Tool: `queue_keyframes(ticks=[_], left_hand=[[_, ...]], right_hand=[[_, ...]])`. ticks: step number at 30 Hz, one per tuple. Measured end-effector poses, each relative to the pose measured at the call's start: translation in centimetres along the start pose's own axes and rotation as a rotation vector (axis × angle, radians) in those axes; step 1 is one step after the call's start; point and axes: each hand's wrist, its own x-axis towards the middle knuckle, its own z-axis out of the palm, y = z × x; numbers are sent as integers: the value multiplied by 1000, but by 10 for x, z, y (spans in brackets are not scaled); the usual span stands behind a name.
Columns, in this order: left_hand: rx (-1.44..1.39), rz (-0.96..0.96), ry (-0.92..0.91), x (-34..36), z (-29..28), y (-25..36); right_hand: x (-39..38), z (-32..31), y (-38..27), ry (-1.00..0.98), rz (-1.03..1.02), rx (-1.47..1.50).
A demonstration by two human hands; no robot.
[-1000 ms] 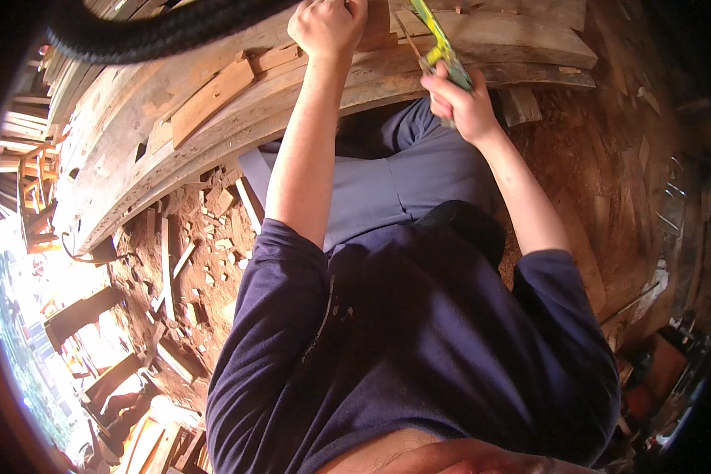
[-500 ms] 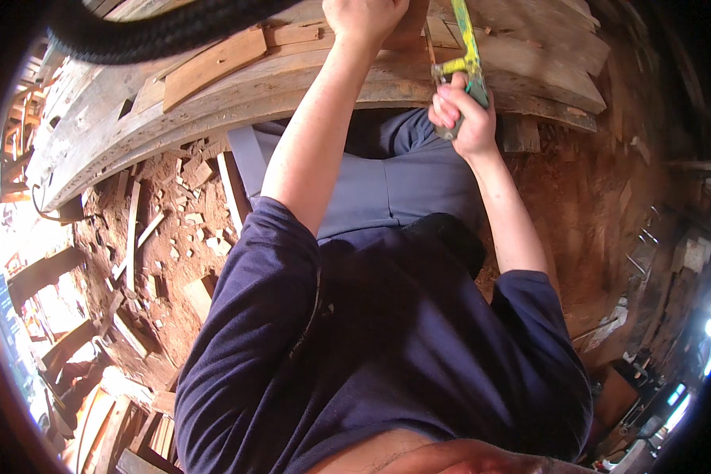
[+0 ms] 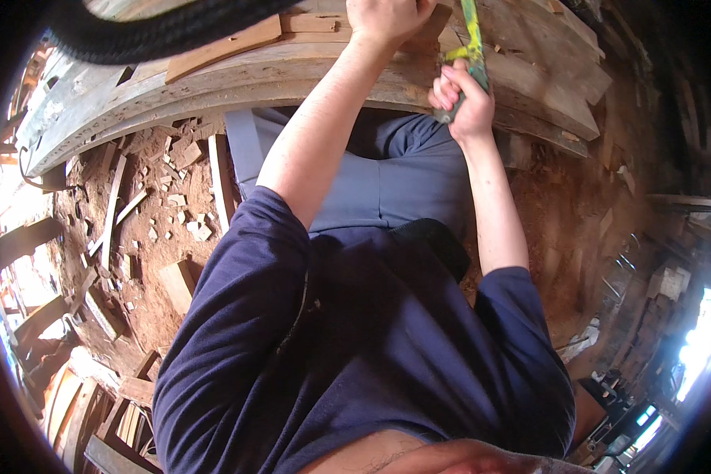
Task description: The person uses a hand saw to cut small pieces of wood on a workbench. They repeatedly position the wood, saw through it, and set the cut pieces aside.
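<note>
My right hand [image 3: 468, 99] is closed round the green handle of a frame saw [image 3: 472, 35] at the near edge of the workbench. The saw's narrow frame is yellow and green and runs out of the top of the picture; its blade hardly shows. Up at the top edge, my left hand [image 3: 387, 17] bears on a reddish-brown piece of wood [image 3: 428, 30] lying on the bench, just left of the saw. Its fingertips are partly cut off by the picture's edge.
The bench [image 3: 237, 79] is of thick, worn planks, with a loose thin board [image 3: 225, 47] on its left part. Wood offcuts [image 3: 186, 154] and sticks [image 3: 112, 207] litter the dusty floor at left. A black braided hose or strap [image 3: 158, 35] crosses the upper left.
My right hand has pushed the saw a little farther forward over the bench. My left hand stays at the wood. The whole view has shifted slightly.
</note>
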Motion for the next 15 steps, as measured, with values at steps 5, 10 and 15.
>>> queue_keyframes(ticks=[5, 10, 15], left_hand=[[15, 19, 25, 3, 2, -3], [0, -16, 9, 2, 5, -4], [14, 8, -23, -2, 1, -4]], right_hand=[[-16, 1, 20, 40, -49, -103], [-58, -10, 13, 1, 63, -5], [-5, -9, -2, 43, 81, 57]])
